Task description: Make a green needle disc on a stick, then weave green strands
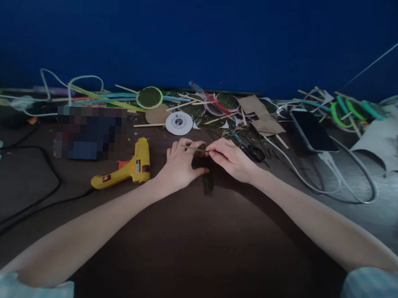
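My right hand (233,160) pinches one end of a thin brownish stick (193,148), finger and thumb closed on it. The stick points left, across the fingers of my left hand (182,166). That hand is held low over the table, fingers apart and thumb stretched out to the right. Beneath and between the hands is a dark green strip (208,185), perhaps a piece of leaf; its upper part is hidden by my fingers. Left of my left hand a yellow hot glue gun (135,168) lies on its side. Black-handled scissors (256,153) lie just beyond my right hand.
Along the blue wall (204,39) runs a clutter of sticks, green discs (149,97), a white printed disc (179,122) and cardboard pieces (268,126). A phone (313,131) with a white cable lies right. A black cord (51,199) crosses the dark table (197,250) at left.
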`<act>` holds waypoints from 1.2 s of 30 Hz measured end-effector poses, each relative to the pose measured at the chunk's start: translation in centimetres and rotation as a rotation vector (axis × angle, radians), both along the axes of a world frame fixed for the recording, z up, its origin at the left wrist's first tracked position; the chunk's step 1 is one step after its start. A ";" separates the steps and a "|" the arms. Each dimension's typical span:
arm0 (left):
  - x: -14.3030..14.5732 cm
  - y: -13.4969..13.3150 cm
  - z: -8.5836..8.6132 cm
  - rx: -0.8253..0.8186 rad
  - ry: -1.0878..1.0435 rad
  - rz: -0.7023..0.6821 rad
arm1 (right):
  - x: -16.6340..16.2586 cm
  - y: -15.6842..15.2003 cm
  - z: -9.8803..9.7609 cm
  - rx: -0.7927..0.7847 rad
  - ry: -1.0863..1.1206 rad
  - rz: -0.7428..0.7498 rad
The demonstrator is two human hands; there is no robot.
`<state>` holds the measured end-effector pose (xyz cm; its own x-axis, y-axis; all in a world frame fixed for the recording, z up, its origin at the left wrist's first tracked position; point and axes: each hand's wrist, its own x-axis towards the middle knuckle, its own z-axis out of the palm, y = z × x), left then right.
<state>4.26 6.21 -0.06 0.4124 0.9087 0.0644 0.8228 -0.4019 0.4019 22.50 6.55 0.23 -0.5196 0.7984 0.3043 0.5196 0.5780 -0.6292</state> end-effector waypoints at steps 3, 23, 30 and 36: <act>0.0 -0.1 0.0 0.008 -0.001 -0.001 | 0.3 0.2 0.2 -0.057 0.165 -0.145; -0.1 -0.5 -0.1 0.074 -0.034 -0.007 | 1.7 2.0 -0.1 -0.351 0.214 -0.278; -0.1 -0.5 -0.2 0.086 -0.037 -0.002 | 1.8 1.9 -0.1 -0.236 0.053 -0.249; -0.1 -0.5 -0.3 0.082 -0.032 0.011 | 1.4 1.4 0.3 -0.171 -0.037 -0.245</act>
<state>4.14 5.73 -0.32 0.3989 0.9043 0.1518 0.8145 -0.4255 0.3945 23.89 7.98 0.53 -0.3132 0.9395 0.1387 0.6548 0.3194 -0.6850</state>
